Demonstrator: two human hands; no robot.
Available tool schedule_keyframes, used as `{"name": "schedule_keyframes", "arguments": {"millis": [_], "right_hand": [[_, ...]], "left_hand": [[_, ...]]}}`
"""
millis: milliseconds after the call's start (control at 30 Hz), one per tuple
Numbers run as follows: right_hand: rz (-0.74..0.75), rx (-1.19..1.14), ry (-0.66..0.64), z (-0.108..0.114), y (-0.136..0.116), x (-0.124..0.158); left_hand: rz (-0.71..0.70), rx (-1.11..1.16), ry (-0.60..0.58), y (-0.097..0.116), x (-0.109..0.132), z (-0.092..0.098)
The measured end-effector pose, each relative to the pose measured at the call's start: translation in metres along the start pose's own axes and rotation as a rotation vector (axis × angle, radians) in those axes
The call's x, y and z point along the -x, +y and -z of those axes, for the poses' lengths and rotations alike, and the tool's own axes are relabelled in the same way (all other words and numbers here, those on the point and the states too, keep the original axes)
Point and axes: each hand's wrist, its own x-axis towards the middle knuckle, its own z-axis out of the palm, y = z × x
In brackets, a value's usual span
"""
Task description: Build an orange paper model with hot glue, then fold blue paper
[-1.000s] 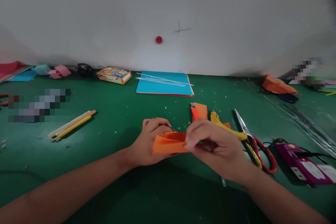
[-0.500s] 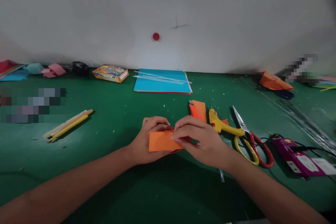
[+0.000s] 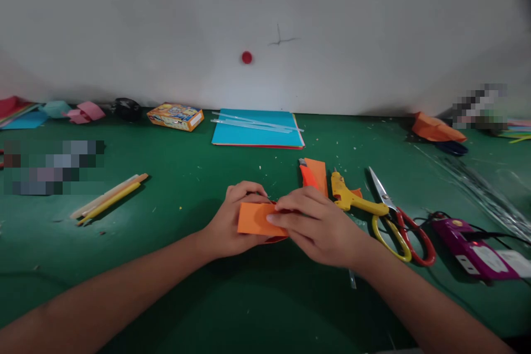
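Note:
An orange paper strip (image 3: 257, 218) lies level between my hands, over a darker red-orange paper piece (image 3: 277, 239) that is mostly hidden below it. My left hand (image 3: 232, 224) wraps round these papers from the left, its fingers curled behind them. From the right, my right hand (image 3: 319, 227) pinches the strip, fingertips resting on its upper face. Just beyond the right hand lie an orange paper piece (image 3: 318, 172) and a box cutter with an orange handle (image 3: 307, 175). A yellow glue gun (image 3: 357, 201) sits beside them.
Scissors (image 3: 400, 227) and a purple power strip (image 3: 475, 249) with cables lie at the right. Blue paper sheets (image 3: 249, 135) with clear glue sticks (image 3: 253, 123) stand near the wall, beside a small patterned box (image 3: 176, 116). Yellowish sticks (image 3: 112, 199) rest at the left.
The orange strip has shifted slightly up and to the right. My right hand's fingers have moved closer together over its right end. The left hand keeps its grip.

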Motion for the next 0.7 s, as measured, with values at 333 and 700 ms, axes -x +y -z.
{"name": "schedule_keyframes", "arguments": {"millis": [333, 700], "right_hand": [[-0.062, -0.083, -0.041, -0.002, 0.004, 0.007], [-0.148, -0.1, -0.105, -0.004, 0.004, 0.012]], "left_hand": [[0.049, 0.197, -0.022, 0.0, -0.003, 0.002], [0.085, 0.265, 0.012, 0.002, -0.005, 0.001]]}}
